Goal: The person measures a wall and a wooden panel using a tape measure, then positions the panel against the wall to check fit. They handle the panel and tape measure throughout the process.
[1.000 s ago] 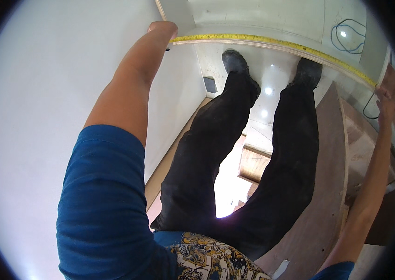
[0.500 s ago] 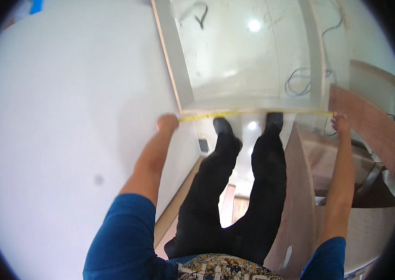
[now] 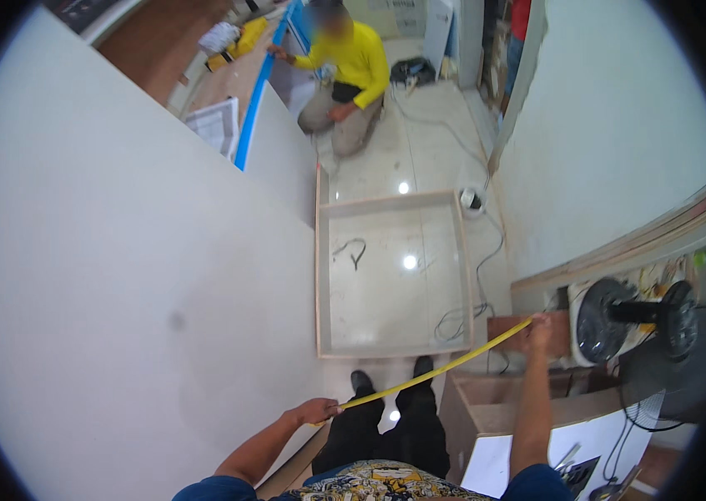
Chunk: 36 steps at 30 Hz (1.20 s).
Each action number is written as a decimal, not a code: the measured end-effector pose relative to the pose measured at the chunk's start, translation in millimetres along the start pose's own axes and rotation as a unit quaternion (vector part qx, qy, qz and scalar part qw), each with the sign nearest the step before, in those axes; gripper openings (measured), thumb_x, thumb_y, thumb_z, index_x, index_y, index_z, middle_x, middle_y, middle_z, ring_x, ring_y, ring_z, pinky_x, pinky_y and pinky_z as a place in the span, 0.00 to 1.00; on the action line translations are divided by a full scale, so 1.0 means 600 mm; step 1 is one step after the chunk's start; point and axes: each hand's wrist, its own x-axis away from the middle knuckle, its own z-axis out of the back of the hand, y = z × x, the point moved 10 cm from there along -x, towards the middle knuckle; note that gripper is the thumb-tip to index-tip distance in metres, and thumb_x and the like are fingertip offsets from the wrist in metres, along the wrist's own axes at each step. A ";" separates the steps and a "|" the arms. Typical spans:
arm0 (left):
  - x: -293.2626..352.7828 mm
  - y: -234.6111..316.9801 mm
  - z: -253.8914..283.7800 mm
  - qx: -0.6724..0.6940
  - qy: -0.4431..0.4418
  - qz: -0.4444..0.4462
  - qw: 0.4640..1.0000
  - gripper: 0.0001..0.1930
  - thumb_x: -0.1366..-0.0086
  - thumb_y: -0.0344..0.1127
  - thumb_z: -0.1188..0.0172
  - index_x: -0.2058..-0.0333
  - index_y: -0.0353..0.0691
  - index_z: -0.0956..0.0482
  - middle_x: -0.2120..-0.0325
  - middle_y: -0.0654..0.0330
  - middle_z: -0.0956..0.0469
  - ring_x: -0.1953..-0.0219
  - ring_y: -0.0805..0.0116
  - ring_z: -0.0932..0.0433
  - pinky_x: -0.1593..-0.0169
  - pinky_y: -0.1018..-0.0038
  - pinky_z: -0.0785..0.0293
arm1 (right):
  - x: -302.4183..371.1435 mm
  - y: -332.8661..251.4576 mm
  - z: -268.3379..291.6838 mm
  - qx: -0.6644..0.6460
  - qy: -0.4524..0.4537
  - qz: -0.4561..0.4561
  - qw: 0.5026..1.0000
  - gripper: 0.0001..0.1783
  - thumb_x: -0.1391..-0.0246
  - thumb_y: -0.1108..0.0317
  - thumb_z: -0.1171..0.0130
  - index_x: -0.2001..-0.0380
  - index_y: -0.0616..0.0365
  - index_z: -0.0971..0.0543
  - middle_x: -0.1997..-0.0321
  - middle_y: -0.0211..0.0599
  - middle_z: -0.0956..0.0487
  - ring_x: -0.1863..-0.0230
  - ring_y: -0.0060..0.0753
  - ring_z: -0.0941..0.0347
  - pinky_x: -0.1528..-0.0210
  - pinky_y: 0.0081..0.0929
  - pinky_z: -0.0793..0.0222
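A yellow measuring tape (image 3: 443, 368) stretches between my two hands in a slight curve, passing over my legs. My left hand (image 3: 317, 410) grips one end, close to the tall white panel. At the other end, out to the right, my right hand (image 3: 540, 329) is closed on the tape, above a reddish-brown board (image 3: 499, 327). A rectangular frame with pale sides (image 3: 395, 353) lies on the floor just beyond my feet. The tape hangs on my side of it, apart from its near edge.
A large white panel (image 3: 136, 292) fills the left. Farther off kneels a person in a yellow shirt (image 3: 361, 63), one hand on a blue-edged counter (image 3: 254, 125). Cables (image 3: 499, 246) trail over the tiled floor. A black fan (image 3: 662, 359) and a wooden cabinet (image 3: 461, 401) stand at right.
My view has tilted up, bringing the kneeling person and the fan into sight. The tape, earlier straight along the frame's near edge, has come back toward me and now bows, still in both hands.
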 end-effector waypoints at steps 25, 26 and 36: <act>0.048 0.245 -0.047 -0.141 -0.261 -0.188 0.937 0.19 0.31 0.46 0.48 0.69 0.34 0.21 0.78 0.63 0.24 0.76 0.74 0.28 0.68 0.77 0.31 | 0.924 -0.114 0.054 -0.049 0.140 0.051 0.988 0.10 0.43 0.68 0.39 0.60 0.58 0.25 0.70 0.27 0.23 0.73 0.15 0.31 0.71 0.17 0.33; 0.062 0.250 -0.073 -0.157 -0.290 -0.189 0.925 0.19 0.31 0.46 0.47 0.68 0.34 0.21 0.78 0.62 0.23 0.75 0.73 0.26 0.67 0.76 0.30 | 0.972 -0.124 0.072 -0.047 0.168 0.071 0.982 0.10 0.43 0.68 0.40 0.60 0.58 0.25 0.70 0.27 0.23 0.72 0.15 0.30 0.71 0.16 0.33; 0.196 0.361 -0.324 -0.315 -0.364 -0.272 0.833 0.18 0.31 0.45 0.48 0.71 0.35 0.21 0.78 0.64 0.24 0.74 0.74 0.28 0.66 0.75 0.32 | 1.198 -0.120 0.291 -0.099 0.369 0.162 0.910 0.10 0.43 0.67 0.41 0.62 0.62 0.25 0.73 0.28 0.24 0.76 0.16 0.30 0.76 0.18 0.33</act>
